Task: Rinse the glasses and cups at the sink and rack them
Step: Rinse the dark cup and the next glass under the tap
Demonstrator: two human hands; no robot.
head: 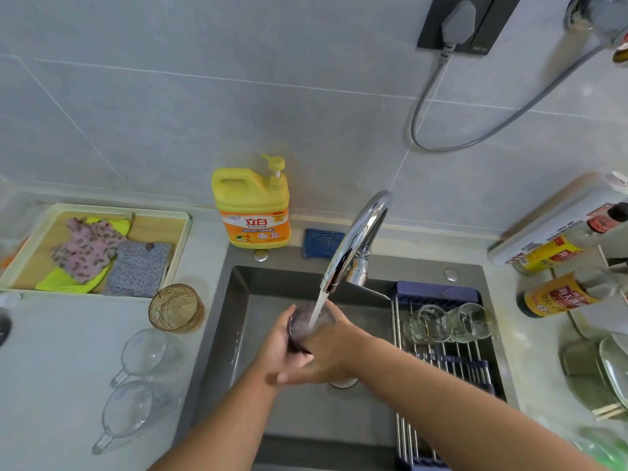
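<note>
Yellow plastic detergent jug (253, 212) behind grey steel sink (234, 321), 11 o'clock; clear ribbed glasses (430, 323) on metal-rod rack (441, 363), 3 o'clock; amber textured glass (176, 307) on table (51, 368), 9 o'clock.

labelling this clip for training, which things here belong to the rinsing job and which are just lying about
Job: dark glass held by left hand and right hand under the faucet; amber glass; far cup; near cup; plain racked glass; ribbed racked glass; rack; sink.
Lying about: detergent bottle; blue cloth; tray of cloths; sauce bottle; plates.
</note>
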